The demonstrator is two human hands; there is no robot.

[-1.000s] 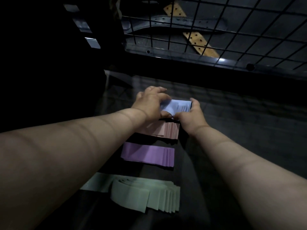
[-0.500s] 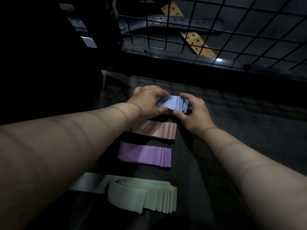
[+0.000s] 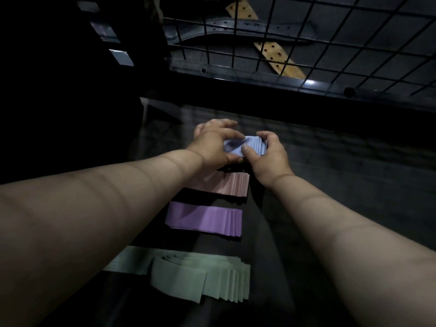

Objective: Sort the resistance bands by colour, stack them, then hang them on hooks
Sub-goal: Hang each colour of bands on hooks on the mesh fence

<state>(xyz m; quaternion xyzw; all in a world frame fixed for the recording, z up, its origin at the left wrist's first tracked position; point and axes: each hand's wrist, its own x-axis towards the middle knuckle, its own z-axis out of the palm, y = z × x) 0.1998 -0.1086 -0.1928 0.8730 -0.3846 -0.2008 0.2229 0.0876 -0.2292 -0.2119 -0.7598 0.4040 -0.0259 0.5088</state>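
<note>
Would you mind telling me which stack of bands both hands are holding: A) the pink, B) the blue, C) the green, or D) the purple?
B: the left hand and right hand both grip the blue stack, while the pink stack, purple stack and green stack lie on the dark surface nearer the person.

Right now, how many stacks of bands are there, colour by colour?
blue stack: 1, gripped by the left hand and the right hand
pink stack: 1
purple stack: 1
green stack: 1, fanned out, nearest the camera
Total: 4 stacks
</note>
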